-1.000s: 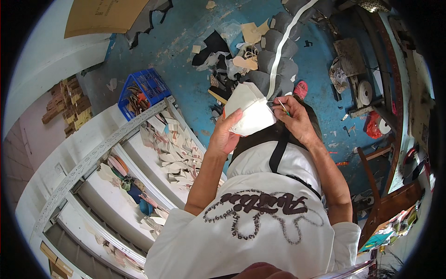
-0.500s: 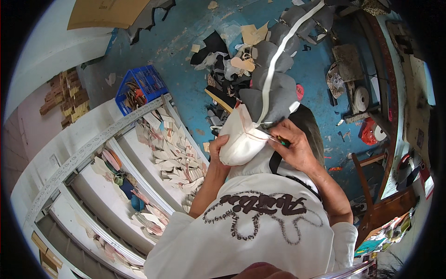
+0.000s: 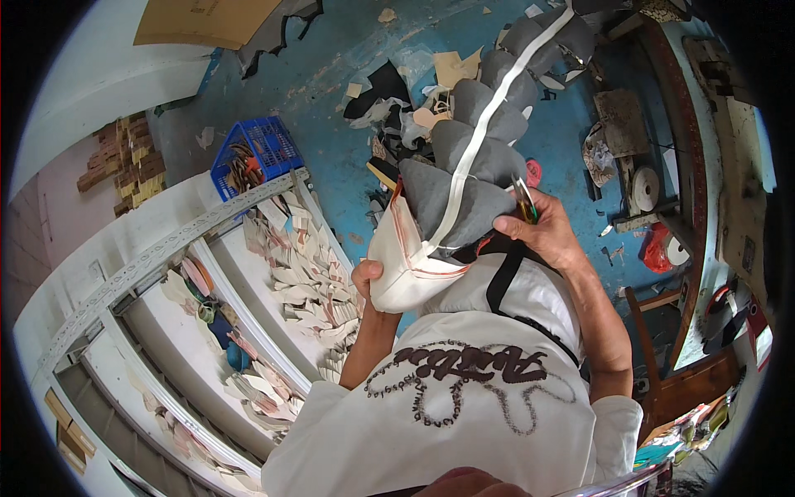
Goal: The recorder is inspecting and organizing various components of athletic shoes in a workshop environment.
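Observation:
My left hand (image 3: pixel 367 282) is closed on the toe end of a white shoe upper (image 3: pixel 406 273) with orange-brown edging, held in front of my lap. A chain of dark grey, rounded fabric pieces (image 3: pixel 468 149) runs from it away to the far right, joined along a long white strip (image 3: pixel 489 108). My right hand (image 3: pixel 546 232) holds a pair of small thread snips (image 3: pixel 523 199), metal blades pointing away from me. Its thumb reaches the edge of the nearest grey piece. The snips' handle is partly hidden by the fingers.
At left stands a white rack (image 3: pixel 224 282) with several compartments of pale cut pieces (image 3: pixel 315 282). Beyond it is a blue crate (image 3: pixel 269 153). Scraps (image 3: pixel 389 99) litter the blue floor. A wooden chair (image 3: pixel 687 381) and a machine stand (image 3: pixel 625 124) are to the right.
My right hand has moved away from the shoe upper, up and to the right, the snips now upright. The upper has shifted left and toward me, and the nearest grey piece spreads wider.

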Motion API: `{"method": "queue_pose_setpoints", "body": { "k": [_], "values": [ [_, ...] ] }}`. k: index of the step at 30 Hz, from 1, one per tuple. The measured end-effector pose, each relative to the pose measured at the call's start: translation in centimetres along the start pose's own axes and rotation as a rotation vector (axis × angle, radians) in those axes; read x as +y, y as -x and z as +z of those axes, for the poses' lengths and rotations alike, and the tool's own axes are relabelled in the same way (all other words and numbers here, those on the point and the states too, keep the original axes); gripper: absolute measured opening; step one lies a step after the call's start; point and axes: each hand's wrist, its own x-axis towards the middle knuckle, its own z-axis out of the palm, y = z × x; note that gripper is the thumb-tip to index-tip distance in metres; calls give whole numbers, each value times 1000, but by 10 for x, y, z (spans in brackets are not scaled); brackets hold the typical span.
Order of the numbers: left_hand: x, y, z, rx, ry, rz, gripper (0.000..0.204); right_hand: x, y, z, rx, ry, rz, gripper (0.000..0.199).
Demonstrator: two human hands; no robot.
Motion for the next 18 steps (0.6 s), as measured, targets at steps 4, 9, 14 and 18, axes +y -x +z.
{"method": "queue_pose_setpoints", "body": {
  "k": [4, 9, 14, 18],
  "values": [
    [-9, 3, 11, -32, 85, 42, 69, 14, -3, 6, 163, 264, -402, 22],
    [-15, 1, 28, -5, 149, 64, 71, 20, -6, 5, 306, 533, -749, 19],
    [-11, -5, 37, -41, 25, 98, 70, 6, 11, 4, 161, 663, -224, 19],
    [-9, -4, 33, -54, 26, 114, 72, -9, 34, 12, 496, 710, -606, 37]
  ]
}}
